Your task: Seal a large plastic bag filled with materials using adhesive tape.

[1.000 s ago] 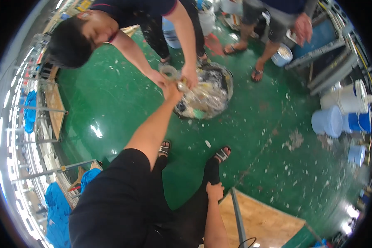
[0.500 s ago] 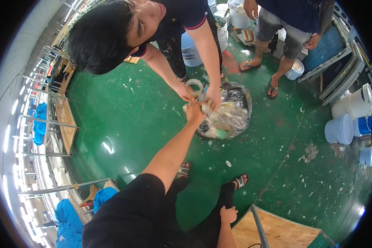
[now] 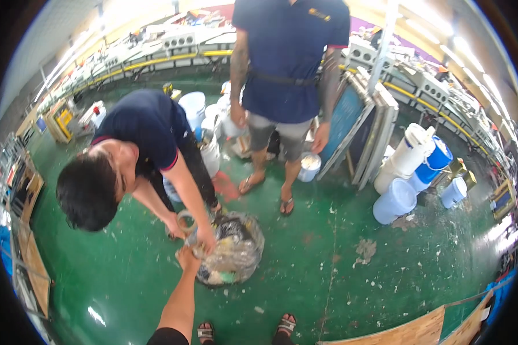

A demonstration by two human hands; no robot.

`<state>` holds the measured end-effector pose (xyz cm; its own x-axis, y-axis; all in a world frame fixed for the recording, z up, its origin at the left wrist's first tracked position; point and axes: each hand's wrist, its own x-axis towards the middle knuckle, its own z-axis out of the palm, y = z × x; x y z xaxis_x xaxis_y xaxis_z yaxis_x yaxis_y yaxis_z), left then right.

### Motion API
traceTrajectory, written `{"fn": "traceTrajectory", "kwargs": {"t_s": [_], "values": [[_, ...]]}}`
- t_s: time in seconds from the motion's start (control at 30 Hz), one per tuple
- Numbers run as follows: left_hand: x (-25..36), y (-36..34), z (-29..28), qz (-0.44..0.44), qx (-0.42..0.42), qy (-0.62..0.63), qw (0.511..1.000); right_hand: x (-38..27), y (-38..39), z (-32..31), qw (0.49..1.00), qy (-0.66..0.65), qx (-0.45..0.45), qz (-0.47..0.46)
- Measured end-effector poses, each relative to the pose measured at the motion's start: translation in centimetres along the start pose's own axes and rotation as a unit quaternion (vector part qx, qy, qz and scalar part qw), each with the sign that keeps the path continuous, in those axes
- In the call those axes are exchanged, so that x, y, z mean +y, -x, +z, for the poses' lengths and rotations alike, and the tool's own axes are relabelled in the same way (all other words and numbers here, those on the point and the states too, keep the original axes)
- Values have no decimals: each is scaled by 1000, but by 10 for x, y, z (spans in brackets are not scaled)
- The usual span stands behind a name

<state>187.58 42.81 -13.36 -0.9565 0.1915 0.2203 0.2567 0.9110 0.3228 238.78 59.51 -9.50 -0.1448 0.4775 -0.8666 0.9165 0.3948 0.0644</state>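
My left hand (image 3: 187, 258) reaches forward from the lower edge and grips the gathered top of a clear plastic bag (image 3: 231, 250) stuffed with waste, which sits on the green floor. A co-worker in a dark blue shirt (image 3: 147, 123) bends over the bag from the left. One of their hands (image 3: 206, 246) is on the bag top beside mine. Their other hand (image 3: 174, 228) is at a roll of tape (image 3: 185, 221). My right hand is out of view. My sandalled feet (image 3: 244, 329) show at the bottom edge.
A second person in a dark blue shirt and grey shorts (image 3: 286, 135) stands just behind the bag. Framed screens (image 3: 357, 135) lean to their right. White and blue buckets (image 3: 411, 167) stand at the right, more buckets (image 3: 194, 106) behind the co-worker. A wooden board (image 3: 406, 332) lies at the lower right.
The view has tilted up, so the bag sits lower in the picture and the standing person shows fully. My left hand stays on the bag top. My right hand has left the view.
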Motion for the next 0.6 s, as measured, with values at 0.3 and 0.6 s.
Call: {"fn": "traceTrajectory", "kwargs": {"t_s": [0.3,0.6], "values": [[12,-6,-9,-40,-53,-15,998,3,3,-8,999,-37,32,-18],[13,-6,-9,-60,-66,-26,996,7,6,-5,998,-37,46,-25]]}}
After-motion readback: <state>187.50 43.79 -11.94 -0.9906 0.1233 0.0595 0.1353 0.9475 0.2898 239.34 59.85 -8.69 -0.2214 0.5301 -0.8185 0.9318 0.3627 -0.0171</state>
